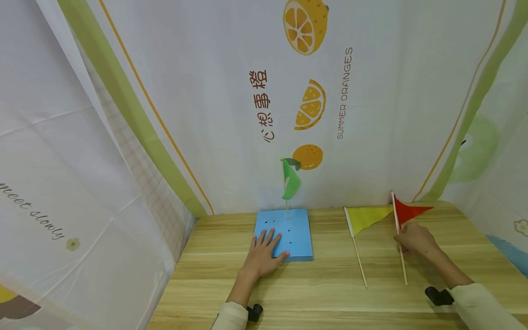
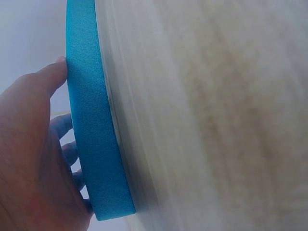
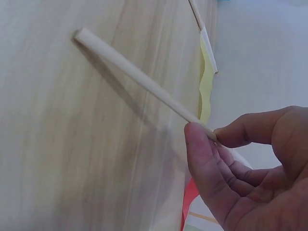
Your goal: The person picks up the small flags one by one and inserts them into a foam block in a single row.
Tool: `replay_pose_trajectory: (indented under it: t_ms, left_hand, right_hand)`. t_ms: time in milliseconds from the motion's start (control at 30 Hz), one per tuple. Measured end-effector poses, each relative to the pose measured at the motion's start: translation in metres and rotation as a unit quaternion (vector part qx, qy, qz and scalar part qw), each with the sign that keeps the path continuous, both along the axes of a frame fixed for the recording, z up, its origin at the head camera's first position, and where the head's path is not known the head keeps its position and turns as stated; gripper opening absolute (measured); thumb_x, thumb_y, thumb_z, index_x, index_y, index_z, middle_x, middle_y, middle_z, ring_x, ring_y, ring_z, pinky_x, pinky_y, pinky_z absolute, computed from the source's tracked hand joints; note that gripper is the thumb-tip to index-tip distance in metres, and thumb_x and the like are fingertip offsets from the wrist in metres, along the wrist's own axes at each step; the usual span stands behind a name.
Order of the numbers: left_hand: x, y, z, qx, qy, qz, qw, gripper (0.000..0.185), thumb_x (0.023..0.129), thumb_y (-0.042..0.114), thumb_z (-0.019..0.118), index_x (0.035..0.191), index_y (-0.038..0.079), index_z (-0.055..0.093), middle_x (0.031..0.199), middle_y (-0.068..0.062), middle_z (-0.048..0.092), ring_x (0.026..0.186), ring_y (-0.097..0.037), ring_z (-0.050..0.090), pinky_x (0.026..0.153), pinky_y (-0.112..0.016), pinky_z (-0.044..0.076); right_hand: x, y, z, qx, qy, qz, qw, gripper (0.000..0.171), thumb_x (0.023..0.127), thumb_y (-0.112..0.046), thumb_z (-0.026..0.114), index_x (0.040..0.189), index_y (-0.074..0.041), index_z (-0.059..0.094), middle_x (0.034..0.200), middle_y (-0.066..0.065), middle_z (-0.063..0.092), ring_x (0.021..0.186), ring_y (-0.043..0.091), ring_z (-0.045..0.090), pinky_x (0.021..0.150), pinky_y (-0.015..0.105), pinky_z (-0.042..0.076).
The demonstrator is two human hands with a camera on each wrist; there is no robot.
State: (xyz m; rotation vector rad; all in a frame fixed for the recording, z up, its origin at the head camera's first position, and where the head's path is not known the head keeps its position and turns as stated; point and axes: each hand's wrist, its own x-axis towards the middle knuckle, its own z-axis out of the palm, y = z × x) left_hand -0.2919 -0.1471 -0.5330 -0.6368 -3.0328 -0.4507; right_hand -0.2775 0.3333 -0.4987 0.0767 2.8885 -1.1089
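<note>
A blue foam block with several small holes lies on the table. From its far edge a green flag stands upright on a thin stick. My left hand rests on the block's near left part, fingers spread; the left wrist view shows the thumb at the top edge of the block's side. On the right, my right hand pinches the wooden stick of a red flag between thumb and fingers. In the right wrist view the stick's bare end is raised slightly, its shadow beside it.
A yellow flag lies on the wooden table between the block and the red flag. Behind the table hangs a white curtain printed with oranges, and another white cloth hangs at the left.
</note>
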Motion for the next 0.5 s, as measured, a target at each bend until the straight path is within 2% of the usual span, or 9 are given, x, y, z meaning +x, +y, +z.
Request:
replay_pose_trajectory:
  t_ms: [233,500]
  left_hand:
    - [0.000,0.000,0.001,-0.001,0.000,0.001,1.0000,0.077,0.105,0.063,0.053,0.167,0.018,0.041,0.176,-0.011,0.029,0.165,-0.041,0.022,0.132,-0.066,0.018]
    - [0.000,0.000,0.001,-0.005,0.001,0.002,1.0000,0.077,0.105,0.063,0.052,0.167,0.018,0.040,0.177,-0.011,0.029,0.165,-0.041,0.022,0.132,-0.066,0.018]
  right_hand:
    - [-0.002,0.002,0.005,0.017,0.016,0.012,1.000,0.018,0.092,-0.007,0.058,0.077,0.001,0.062,0.067,0.009,0.069,0.057,0.018,0.073,0.055,0.034,0.061]
    - [-0.004,0.000,0.011,0.022,0.039,0.010,0.999,0.019,0.093,-0.008,0.057,0.075,-0.002,0.059,0.070,0.010,0.069,0.060,0.020,0.075,0.055,0.033,0.058]
